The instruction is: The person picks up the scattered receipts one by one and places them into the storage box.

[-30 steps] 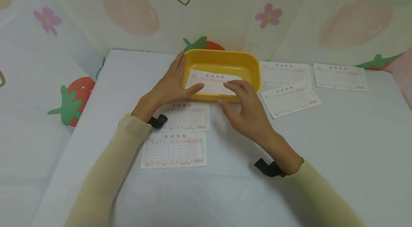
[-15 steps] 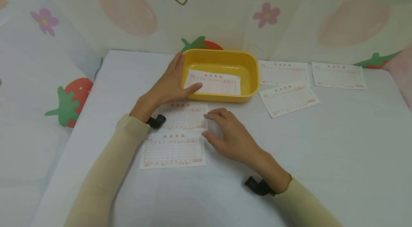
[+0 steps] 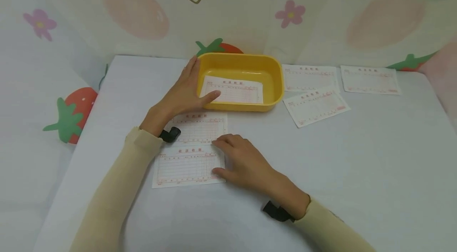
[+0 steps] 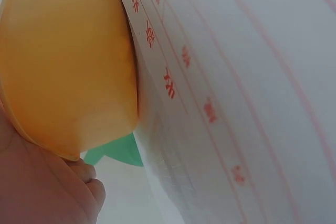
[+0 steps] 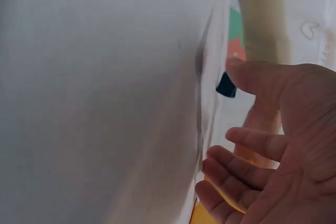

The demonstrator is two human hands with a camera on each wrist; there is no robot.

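The fingers (image 3: 230, 141) of my right hand (image 3: 248, 166) are bending loosely, standing wide of the thumb, over the right edge of the lower slip (image 3: 183, 166); whether they are touching it I cannot tell. The upper slip (image 3: 200, 131) is lying just beyond, partly hidden by my left wrist (image 3: 155, 119). My left hand (image 3: 183, 95) is resting straight-fingered against the left end of the tray (image 3: 233, 106). An inner slip (image 3: 235, 92) is lying inside; a back slip (image 3: 308, 78), a tilted slip (image 3: 315, 108) and a far slip (image 3: 370, 80) are lying to its right.
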